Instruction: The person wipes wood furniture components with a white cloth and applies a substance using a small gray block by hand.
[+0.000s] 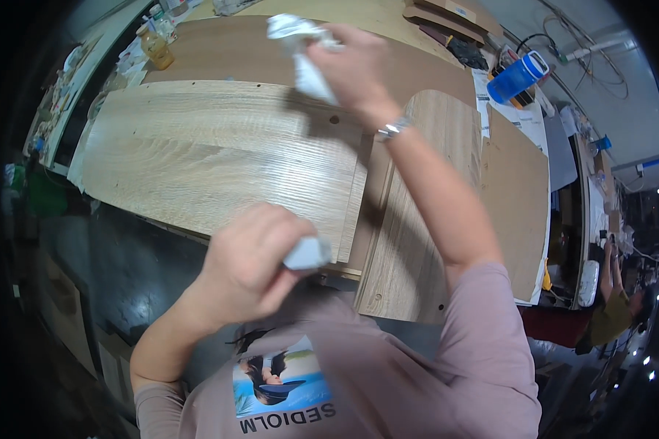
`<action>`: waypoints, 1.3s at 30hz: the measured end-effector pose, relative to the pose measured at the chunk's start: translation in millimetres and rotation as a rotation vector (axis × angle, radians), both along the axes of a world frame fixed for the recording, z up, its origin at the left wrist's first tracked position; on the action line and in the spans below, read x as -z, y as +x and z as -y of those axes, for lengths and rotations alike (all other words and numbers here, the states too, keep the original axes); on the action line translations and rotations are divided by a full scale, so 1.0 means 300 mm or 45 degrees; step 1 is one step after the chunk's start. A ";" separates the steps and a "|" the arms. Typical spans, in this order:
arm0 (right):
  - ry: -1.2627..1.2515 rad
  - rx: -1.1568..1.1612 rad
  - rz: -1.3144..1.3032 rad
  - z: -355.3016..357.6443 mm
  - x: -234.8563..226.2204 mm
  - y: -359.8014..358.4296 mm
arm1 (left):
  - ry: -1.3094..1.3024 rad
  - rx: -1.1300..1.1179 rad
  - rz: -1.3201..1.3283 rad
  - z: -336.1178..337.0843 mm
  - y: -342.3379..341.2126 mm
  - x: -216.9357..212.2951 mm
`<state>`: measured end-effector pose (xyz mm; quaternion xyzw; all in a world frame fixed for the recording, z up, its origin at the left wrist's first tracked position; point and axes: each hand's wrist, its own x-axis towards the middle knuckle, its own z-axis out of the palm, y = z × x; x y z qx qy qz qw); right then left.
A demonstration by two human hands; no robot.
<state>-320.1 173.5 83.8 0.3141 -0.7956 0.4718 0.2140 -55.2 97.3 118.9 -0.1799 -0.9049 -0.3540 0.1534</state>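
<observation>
Remotely, I locate an amber bottle (155,48) at the far left. Right of it, a wide wood-grain board (190,150) lies flat. By its near edge, the left hand (247,257) is curled around a small pale object (307,254); blur obscures detail. At the far side, the right hand (353,66) grasps a crumpled white sheet (311,69); I cannot tell whether it contacts the board. Further right: a narrower board (421,227), then a blue bottle (512,82).

White cloth (311,76) seems crumpled near the flat board (198,150).
</observation>
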 end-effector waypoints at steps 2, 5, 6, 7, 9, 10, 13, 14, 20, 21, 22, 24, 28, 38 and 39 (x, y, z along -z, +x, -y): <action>-0.176 0.025 0.157 -0.181 -0.036 -0.009 | -0.146 0.200 0.026 -0.050 -0.019 -0.010; -0.178 0.168 0.195 -0.416 -0.014 0.043 | -0.509 0.427 0.213 -0.073 -0.096 -0.036; -0.189 0.198 0.188 -0.469 -0.009 0.089 | -0.529 0.428 0.252 -0.065 -0.131 -0.032; -0.195 0.249 0.204 -0.536 0.017 0.118 | -0.581 0.399 0.231 -0.060 -0.184 -0.033; -0.168 0.386 0.236 -0.680 0.067 0.183 | -0.587 0.262 0.095 -0.047 -0.291 -0.019; -0.130 0.475 0.259 -0.756 0.102 0.216 | -0.595 0.285 0.094 -0.053 -0.307 -0.024; -0.239 0.574 0.240 -0.954 0.170 0.339 | -0.558 0.508 0.288 -0.080 -0.297 -0.091; -0.231 0.686 0.289 -0.985 0.170 0.390 | -0.599 0.603 0.364 -0.095 -0.263 -0.087; -0.164 0.949 0.438 -1.135 0.256 0.569 | -0.625 0.289 0.114 -0.045 -0.477 -0.017; -0.154 0.958 0.474 -1.148 0.268 0.586 | -0.635 0.195 0.028 -0.037 -0.523 -0.009; -0.068 0.989 0.418 -1.184 0.296 0.601 | -0.675 0.191 -0.006 -0.056 -0.518 -0.034; -0.111 1.038 0.445 -1.231 0.310 0.633 | -0.662 0.395 0.164 -0.101 -0.439 -0.084; -0.197 1.074 0.497 -1.231 0.304 0.675 | -0.729 0.615 0.362 -0.131 -0.424 -0.091; -0.063 0.588 0.088 -0.967 0.184 0.602 | 0.647 -0.144 0.308 0.057 -0.676 0.068; -0.045 0.510 0.034 -0.902 0.153 0.585 | 0.634 -0.136 0.301 0.094 -0.652 0.117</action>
